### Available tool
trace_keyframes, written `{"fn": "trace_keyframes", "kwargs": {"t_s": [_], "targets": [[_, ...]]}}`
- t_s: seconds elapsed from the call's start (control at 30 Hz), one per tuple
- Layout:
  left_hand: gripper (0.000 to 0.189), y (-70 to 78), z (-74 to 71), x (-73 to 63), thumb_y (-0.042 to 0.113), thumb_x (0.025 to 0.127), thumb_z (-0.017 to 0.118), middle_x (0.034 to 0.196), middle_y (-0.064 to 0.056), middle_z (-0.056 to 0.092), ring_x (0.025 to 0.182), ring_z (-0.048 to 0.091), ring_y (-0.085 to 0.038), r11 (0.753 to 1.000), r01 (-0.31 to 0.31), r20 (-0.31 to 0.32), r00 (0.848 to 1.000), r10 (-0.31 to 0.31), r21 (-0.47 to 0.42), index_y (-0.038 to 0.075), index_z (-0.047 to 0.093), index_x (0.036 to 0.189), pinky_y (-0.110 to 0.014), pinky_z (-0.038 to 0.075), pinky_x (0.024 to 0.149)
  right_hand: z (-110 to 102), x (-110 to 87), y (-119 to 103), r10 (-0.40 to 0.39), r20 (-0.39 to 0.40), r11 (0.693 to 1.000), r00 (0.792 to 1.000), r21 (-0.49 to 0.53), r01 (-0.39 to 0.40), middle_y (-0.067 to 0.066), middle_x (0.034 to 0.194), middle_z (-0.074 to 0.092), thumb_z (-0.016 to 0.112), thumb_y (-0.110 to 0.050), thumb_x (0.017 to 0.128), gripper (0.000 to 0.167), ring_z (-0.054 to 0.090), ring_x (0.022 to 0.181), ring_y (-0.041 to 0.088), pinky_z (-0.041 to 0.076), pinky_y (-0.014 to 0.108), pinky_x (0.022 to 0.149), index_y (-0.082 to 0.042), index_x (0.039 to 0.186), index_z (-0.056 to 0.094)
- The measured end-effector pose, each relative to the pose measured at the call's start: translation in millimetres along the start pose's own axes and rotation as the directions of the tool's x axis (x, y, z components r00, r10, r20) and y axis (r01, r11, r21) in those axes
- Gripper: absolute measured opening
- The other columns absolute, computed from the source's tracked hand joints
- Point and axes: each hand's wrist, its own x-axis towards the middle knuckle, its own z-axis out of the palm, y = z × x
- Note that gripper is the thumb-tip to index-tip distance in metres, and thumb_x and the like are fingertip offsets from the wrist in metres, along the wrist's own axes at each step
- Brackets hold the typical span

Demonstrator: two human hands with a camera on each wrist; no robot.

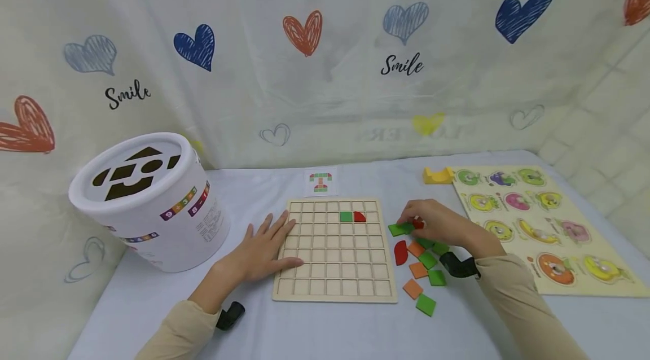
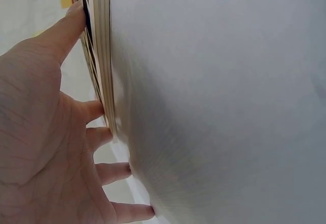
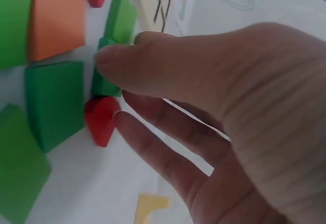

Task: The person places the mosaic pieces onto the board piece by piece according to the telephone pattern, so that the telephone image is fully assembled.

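Right of centre in the head view, the right hand (image 1: pixel 431 222), the nearer one, pinches a green tile (image 3: pixel 105 84) between thumb and fingers just right of the wooden grid board (image 1: pixel 333 257), whose left edge the left hand (image 1: pixel 260 253) touches, fingers spread.

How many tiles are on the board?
2: green tile and, just right of it, red tile, both in the far half of the board. Left hand hides little of it.

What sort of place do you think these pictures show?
Probably a play or learning corner, though I cannot be sure: in view are a wooden grid board, a fruit-picture board and a backdrop printed with hearts.
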Motion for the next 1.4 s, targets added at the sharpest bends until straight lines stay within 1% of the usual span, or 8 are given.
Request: {"fn": "trace_keyframes", "kwargs": {"t_s": [0.1, 0.27, 0.4, 0.53, 0.9, 1.2, 1.4], "targets": [[0.096, 0.4, 0.3, -0.1, 0.07, 0.099, 0.054, 0.175, -0.012, 0.009, 0.159, 0.006, -0.046, 1.0, -0.008, -0.007, 1.0, 0.008, -0.009, 0.01, 0.023, 0.168, -0.079, 0.009, 0.116, 2.6, -1.8, 4.3, 0.013, -0.026, 1.0, 1.0, -0.007, -0.013, 0.002, 0.104, 0.071, 0.08, 0.006, 0.086, 0.023, 0.065, 0.093, 0.019, 0.059, 0.042, 0.086, -0.002, 0.108, 0.079], [0.096, 0.9, -0.3, -1.4, 0.07, 0.099, 0.055, 0.175, -0.012, 0.009, 0.159, 0.006, -0.046, 1.0, -0.002, -0.009, 1.0, 0.002, -0.006, 0.01, 0.024, 0.167, -0.079, 0.009, 0.116, 5.4, -3.7, 7.7, 0.006, -0.065, 1.0, 0.998, -0.017, -0.007, 0.003, 0.102, 0.071, 0.083, 0.003, 0.086, 0.025, 0.065, 0.09, 0.018, 0.059, 0.041, 0.083, 0.001, 0.11, 0.078], [0.097, -0.1, -0.6, -2.1, 0.07, 0.099, 0.055, 0.175, -0.013, 0.009, 0.159, 0.006, -0.046, 1.0, 0.001, -0.007, 1.0, -0.001, -0.002, 0.01, 0.024, 0.167, -0.079, 0.009, 0.116, 6.8, -1.7, 8.2, -0.007, -0.072, 1.0, 0.997, -0.031, 0.004, 0.004, 0.102, 0.071, 0.083, 0.002, 0.086, 0.023, 0.064, 0.089, 0.018, 0.058, 0.038, 0.08, 0.001, 0.108, 0.079], [0.097, 0.0, -0.7, -0.8, 0.07, 0.098, 0.055, 0.175, -0.013, 0.009, 0.159, 0.006, -0.047, 1.0, -0.004, -0.013, 1.0, 0.005, 0.005, 0.01, 0.023, 0.168, -0.079, 0.009, 0.116, 5.9, -1.1, 8.0, -0.001, -0.074, 0.999, 0.997, -0.034, -0.002, 0.004, 0.101, 0.069, 0.083, 0.003, 0.086, 0.023, 0.063, 0.088, 0.017, 0.058, 0.036, 0.079, 0.001, 0.108, 0.079], [0.097, 0.3, 0.4, 0.5, 0.069, 0.099, 0.055, 0.176, -0.012, 0.008, 0.159, 0.006, -0.046, 1.0, -0.003, -0.003, 1.0, 0.003, 0.007, 0.01, 0.023, 0.168, -0.079, 0.009, 0.116, 6.4, -3.6, 8.8, 0.016, -0.06, 1.0, 0.998, 0.007, -0.016, 0.004, 0.098, 0.066, 0.08, 0.005, 0.087, 0.024, 0.06, 0.084, 0.014, 0.056, 0.032, 0.077, 0.005, 0.111, 0.077], [0.096, 1.2, -1.3, -1.0, 0.067, 0.099, 0.056, 0.175, -0.013, 0.009, 0.159, 0.006, -0.047, 1.0, 0.003, -0.002, 1.0, -0.003, 0.002, 0.01, 0.023, 0.168, -0.078, 0.009, 0.116, 7.4, -2.8, 8.0, 0.02, -0.085, 1.0, 0.996, -0.011, -0.021, 0.003, 0.099, 0.065, 0.082, 0.002, 0.087, 0.024, 0.062, 0.088, 0.017, 0.058, 0.037, 0.081, 0.001, 0.11, 0.077], [0.096, 1.2, -0.7, -0.5, 0.069, 0.099, 0.056, 0.176, -0.012, 0.009, 0.159, 0.006, -0.046, 1.0, 0.003, -0.004, 1.0, -0.003, 0.004, 0.01, 0.023, 0.168, -0.078, 0.009, 0.117, 8.9, -3.8, 9.5, 0.002, -0.12, 1.0, 0.993, -0.013, -0.004, 0.0, 0.093, 0.062, 0.086, 0.0, 0.084, 0.023, 0.058, 0.082, 0.015, 0.057, 0.033, 0.076, -0.003, 0.104, 0.076]]}}
